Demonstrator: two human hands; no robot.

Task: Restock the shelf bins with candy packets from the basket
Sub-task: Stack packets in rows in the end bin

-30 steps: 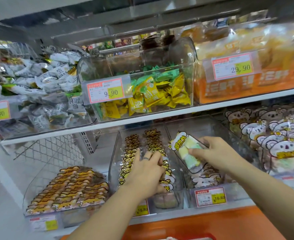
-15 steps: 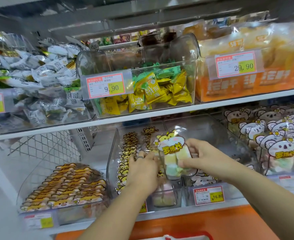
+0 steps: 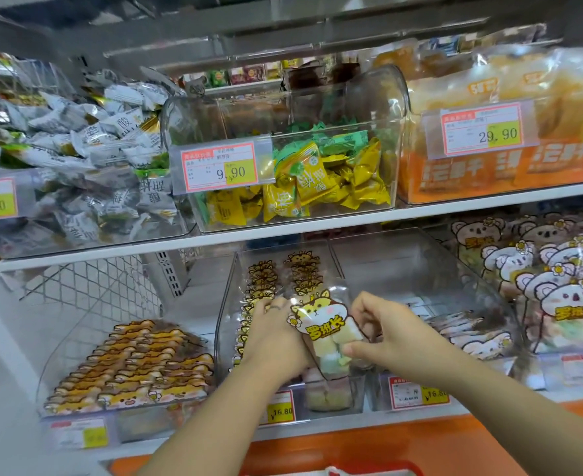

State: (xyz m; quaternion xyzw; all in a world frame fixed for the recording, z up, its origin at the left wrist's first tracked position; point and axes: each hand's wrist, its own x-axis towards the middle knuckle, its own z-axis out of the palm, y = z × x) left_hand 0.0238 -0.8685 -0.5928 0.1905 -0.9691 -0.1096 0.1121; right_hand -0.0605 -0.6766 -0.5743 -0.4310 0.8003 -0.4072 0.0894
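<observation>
right at the bottom edge there's a red rim, looks like the basket (image 3: pixel 379 468), mostly out of view so no idea how much is left in it. just past it both hands reach over the orange shelf front (image 3: pixel 420 438).

right hand (image 3: pixel 386 338) pinches the packet (image 3: pixel 324 333) by its right edge, thumb low, fingers curled over the top side. the packet is roughly upright, face to the camera, held over the near end of the middle bin (image 3: pixel 226 321), not let go yet.

left hand (image 3: pixel 276 345) is in the same bin just left of the packet, fingers fairly straight and laid on the row (image 3: pixel 262 280) of standing packets. seems to be pushing them back to make a gap. its fingertips are behind the packet so can't tell if they touch it.

what i'd worry about: the grip is only on one edge of slick film, so the packet could twist or slip and land flat on top of the row instead of slotting in. and if the left hand eases off too soon the row probably flops forward and closes the gap. also the right bin (image 3: pixel 455 286) is just beside, with different-looking packets lying flat in it, so easy to mix up.

further back, the upper shelf (image 3: pixel 455 206) has a bin of yellow candy (image 3: pixel 317 187), well apart from both hands.
</observation>
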